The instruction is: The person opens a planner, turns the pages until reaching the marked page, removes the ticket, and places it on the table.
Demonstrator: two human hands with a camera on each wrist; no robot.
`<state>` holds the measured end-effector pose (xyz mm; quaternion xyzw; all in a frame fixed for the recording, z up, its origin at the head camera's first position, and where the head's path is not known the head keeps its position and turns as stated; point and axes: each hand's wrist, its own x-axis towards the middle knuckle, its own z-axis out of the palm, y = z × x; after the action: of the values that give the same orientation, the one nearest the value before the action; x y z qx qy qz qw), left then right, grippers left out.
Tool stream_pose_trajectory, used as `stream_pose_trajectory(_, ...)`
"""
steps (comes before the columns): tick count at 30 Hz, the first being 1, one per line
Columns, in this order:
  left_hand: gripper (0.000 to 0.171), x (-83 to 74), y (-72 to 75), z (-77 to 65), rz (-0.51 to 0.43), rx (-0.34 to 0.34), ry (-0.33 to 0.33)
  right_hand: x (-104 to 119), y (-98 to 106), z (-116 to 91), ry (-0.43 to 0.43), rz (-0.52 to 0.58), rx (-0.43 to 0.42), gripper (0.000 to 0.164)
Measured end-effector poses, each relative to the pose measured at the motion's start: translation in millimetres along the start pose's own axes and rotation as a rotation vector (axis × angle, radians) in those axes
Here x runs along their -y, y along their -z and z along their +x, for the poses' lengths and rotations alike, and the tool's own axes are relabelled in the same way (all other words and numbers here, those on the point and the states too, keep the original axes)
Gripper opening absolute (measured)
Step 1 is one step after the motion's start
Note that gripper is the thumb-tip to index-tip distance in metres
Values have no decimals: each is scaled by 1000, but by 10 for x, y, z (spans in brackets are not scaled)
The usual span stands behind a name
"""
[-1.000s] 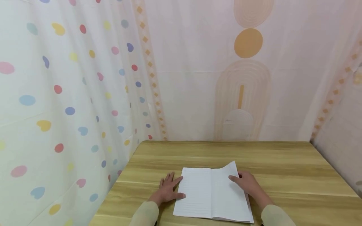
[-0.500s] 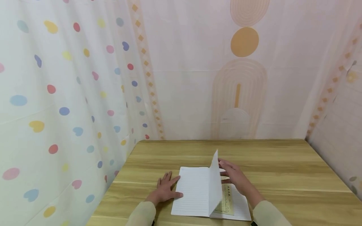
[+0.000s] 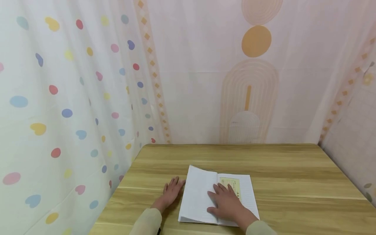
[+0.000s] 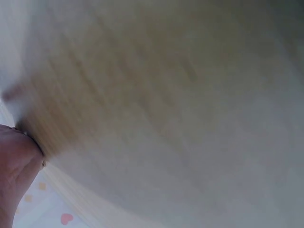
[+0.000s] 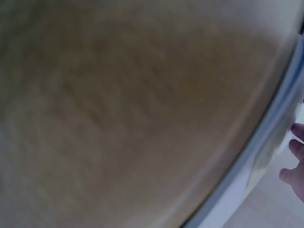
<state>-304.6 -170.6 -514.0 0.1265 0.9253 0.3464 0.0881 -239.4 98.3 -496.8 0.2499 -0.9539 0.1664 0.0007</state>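
Observation:
An open lined notebook (image 3: 195,195) lies on the wooden table, its left page lifting a little at the outer corners. A pale yellow printed slip of paper (image 3: 232,182) lies on the right page, partly hidden by my right hand (image 3: 227,203). That hand spreads its fingers over the notebook's centre fold and right page, holding nothing. My left hand (image 3: 172,192) rests on the table with straight fingers, its fingertips right by the notebook's left edge. Part of the left hand (image 4: 19,161) shows in the left wrist view; the right wrist view catches several right fingers (image 5: 297,149) beyond the notebook's edge.
The wood-grain table (image 3: 164,156) runs back to a pale curtain (image 3: 191,107) with arch patterns. On the left hangs another curtain (image 3: 73,137) with coloured dots and hearts. A pale covering (image 3: 352,140) closes the right side.
My right hand has turned a page over from right to left, uncovering the yellow slip, and now lies open over the notebook. My left hand has shifted slightly off the left page.

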Motion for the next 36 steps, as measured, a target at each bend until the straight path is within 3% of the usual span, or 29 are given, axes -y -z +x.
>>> stream_pose_trajectory(5,86,-3,28,-35,161,60,-43,35,-72,6,-27,-10,15,63)
stream_pose_trajectory(8,94,-3,47,-63,171,95,-55,35,-77,7,-43,27,12,62)
stream_pose_trajectory(12,90,-7,58,-70,176,106,-62,3,-73,-3,-46,79,-25,61)
stream_pose_trajectory(21,87,-31,59,-82,181,113,-66,-202,-34,-45,-73,190,-190,51)
stream_pose_trajectory(27,87,-34,55,-83,182,111,-62,-409,80,-69,-176,221,-249,47)
stream_pose_trajectory(36,87,-37,42,-93,188,119,-53,-788,131,-179,-356,179,-252,53)
